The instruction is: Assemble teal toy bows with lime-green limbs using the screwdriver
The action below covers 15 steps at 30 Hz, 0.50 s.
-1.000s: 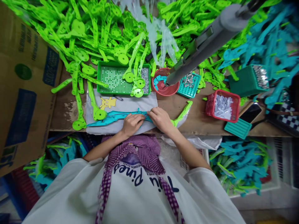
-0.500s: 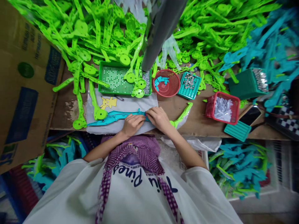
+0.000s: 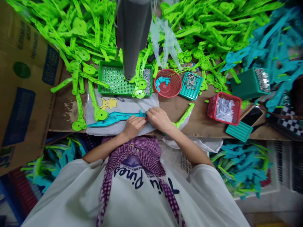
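Note:
A long blue plastic part (image 3: 115,117) lies on the grey cloth (image 3: 132,102) in front of me, its narrow end under both hands. My left hand (image 3: 134,126) is closed on its near side, fingertips against the part. Close beside it, my right hand (image 3: 158,119) has its fingers pinched at the same end. Whatever small piece may sit between the fingertips is hidden. Left of the blue part, a green plastic part with a round disc (image 3: 101,114) touches the cloth. Another green arm-like part (image 3: 185,116) lies right of my right hand.
A grey power screwdriver (image 3: 132,41) hangs over the green perforated tray (image 3: 101,91). Behind are a red round basket (image 3: 169,93), a teal tray (image 3: 200,82) and heaped green parts (image 3: 203,28). A red basket of white strips (image 3: 214,118) stands right; a cardboard box (image 3: 26,91) walls the left.
The hanging screwdriver has swung left and now hangs over the green tray. Both hands stay at the blue part's end, with slight finger shifts. The whole view has shifted slightly.

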{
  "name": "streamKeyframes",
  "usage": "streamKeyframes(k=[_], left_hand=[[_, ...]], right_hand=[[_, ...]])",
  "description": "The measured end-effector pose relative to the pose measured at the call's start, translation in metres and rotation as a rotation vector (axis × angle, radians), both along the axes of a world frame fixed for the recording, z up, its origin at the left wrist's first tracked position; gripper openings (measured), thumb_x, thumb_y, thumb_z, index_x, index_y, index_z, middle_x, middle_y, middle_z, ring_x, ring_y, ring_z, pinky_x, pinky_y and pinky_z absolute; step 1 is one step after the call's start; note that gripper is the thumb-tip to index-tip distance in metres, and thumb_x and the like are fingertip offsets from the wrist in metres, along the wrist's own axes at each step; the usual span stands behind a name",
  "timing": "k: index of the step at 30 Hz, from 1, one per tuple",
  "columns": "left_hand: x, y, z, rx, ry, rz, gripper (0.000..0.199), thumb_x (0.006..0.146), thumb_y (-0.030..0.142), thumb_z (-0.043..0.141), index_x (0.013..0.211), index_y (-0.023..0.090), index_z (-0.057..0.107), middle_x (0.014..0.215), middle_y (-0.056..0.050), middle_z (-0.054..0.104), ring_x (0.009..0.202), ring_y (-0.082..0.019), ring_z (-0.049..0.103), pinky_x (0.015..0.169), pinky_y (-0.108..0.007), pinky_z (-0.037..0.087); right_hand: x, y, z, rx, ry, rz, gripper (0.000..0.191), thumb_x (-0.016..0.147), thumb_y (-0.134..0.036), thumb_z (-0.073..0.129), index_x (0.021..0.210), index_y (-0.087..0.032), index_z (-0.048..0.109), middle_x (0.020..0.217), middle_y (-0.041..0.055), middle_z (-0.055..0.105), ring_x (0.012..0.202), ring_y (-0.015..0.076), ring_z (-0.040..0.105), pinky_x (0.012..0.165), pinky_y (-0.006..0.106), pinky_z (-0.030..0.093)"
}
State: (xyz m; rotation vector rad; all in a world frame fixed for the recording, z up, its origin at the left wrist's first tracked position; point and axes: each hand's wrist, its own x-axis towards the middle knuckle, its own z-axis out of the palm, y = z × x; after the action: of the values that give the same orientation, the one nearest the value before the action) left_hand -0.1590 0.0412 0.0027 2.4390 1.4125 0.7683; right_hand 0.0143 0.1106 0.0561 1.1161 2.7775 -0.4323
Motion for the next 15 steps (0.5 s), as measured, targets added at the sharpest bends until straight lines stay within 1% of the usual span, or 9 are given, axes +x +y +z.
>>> streamKeyframes(k=[2,3,6,8,10,13,15], left_hand=[[0.0,0.002,0.004,-0.006,0.024,-0.015,0.028,0.103,0.022,0.047,0.096,0.02,0.074,0.099,-0.005,0.079,0.079,-0.017,0.069,0.073,-0.034,0.045],[0.0,0.003,0.005,-0.022,0.031,-0.025,0.029,0.103,0.022,0.046,0.097,0.02,0.074,0.099,-0.005,0.078,0.079,-0.017,0.068,0.074,-0.034,0.045],[0.001,0.006,0.008,-0.084,0.035,-0.057,0.029,0.103,0.023,0.045,0.099,0.02,0.074,0.097,-0.007,0.076,0.082,-0.018,0.066,0.075,-0.034,0.045],[0.002,0.007,0.009,-0.107,0.021,-0.076,0.027,0.103,0.022,0.047,0.099,0.02,0.073,0.096,-0.007,0.074,0.085,-0.019,0.064,0.076,-0.034,0.046],[0.002,0.008,0.009,-0.129,0.006,-0.058,0.026,0.102,0.023,0.048,0.098,0.02,0.074,0.099,-0.007,0.072,0.089,-0.02,0.061,0.078,-0.034,0.047],[-0.001,0.011,0.014,-0.185,-0.003,-0.015,0.027,0.102,0.026,0.049,0.1,0.02,0.075,0.112,-0.01,0.067,0.098,-0.022,0.059,0.083,-0.037,0.047],[-0.006,0.014,0.02,-0.263,-0.008,-0.048,0.027,0.101,0.028,0.051,0.105,0.021,0.076,0.119,-0.011,0.064,0.104,-0.024,0.057,0.085,-0.038,0.046]], right_hand=[[0.003,0.0,0.001,-0.058,0.038,-0.037,0.023,0.097,-0.013,0.048,0.097,-0.011,0.071,0.092,0.0138,0.07,0.086,0.024,0.06,0.077,0.035,0.042],[0.006,0.0,0.0,-0.105,0.1,-0.061,0.023,0.098,-0.015,0.048,0.1,-0.012,0.071,0.094,0.013,0.07,0.088,0.0235,0.061,0.079,0.035,0.044],[0.019,-0.002,-0.006,-0.258,0.369,-0.145,0.024,0.101,-0.027,0.051,0.111,-0.018,0.071,0.103,0.0095,0.071,0.097,0.0222,0.064,0.087,0.035,0.048],[0.025,-0.004,-0.013,-0.311,0.501,-0.206,0.024,0.099,-0.033,0.055,0.112,-0.02,0.071,0.105,0.0085,0.071,0.1,0.0223,0.064,0.09,0.037,0.049],[0.027,-0.007,-0.019,-0.328,0.562,-0.254,0.02,0.097,-0.032,0.059,0.108,-0.02,0.071,0.102,0.0082,0.07,0.099,0.0226,0.063,0.091,0.038,0.048],[0.024,-0.009,-0.026,-0.337,0.581,-0.288,0.012,0.095,-0.026,0.061,0.099,-0.02,0.07,0.098,0.0075,0.068,0.096,0.0227,0.06,0.089,0.038,0.047],[0.021,-0.009,-0.027,-0.329,0.565,-0.297,0.009,0.094,-0.023,0.061,0.097,-0.02,0.069,0.098,0.0076,0.066,0.096,0.0232,0.058,0.088,0.038,0.046]])
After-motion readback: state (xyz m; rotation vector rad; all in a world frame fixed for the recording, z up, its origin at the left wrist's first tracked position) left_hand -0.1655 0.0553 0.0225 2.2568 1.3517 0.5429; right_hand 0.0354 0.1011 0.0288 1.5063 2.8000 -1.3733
